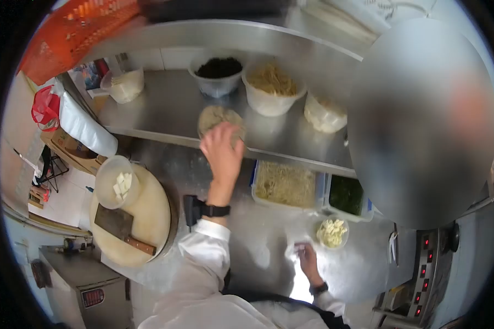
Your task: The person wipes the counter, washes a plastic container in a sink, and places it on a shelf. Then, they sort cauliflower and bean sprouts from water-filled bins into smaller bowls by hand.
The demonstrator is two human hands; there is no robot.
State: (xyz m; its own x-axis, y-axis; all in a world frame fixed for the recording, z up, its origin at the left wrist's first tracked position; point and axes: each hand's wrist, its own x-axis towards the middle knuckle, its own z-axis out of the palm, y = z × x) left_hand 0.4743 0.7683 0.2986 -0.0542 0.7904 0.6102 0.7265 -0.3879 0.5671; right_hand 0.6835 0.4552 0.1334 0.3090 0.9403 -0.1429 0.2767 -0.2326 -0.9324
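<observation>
Round container, blurry, partly behind left hand

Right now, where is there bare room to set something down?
The steel counter looks bare between the left forearm and right hand, and between the small bowl and the metal tool. The shelf has room between the leftmost tub and dark-filled bowl. It's crowded on the shelf's right half, and on the round board, which holds a cleaver and bowl.
</observation>
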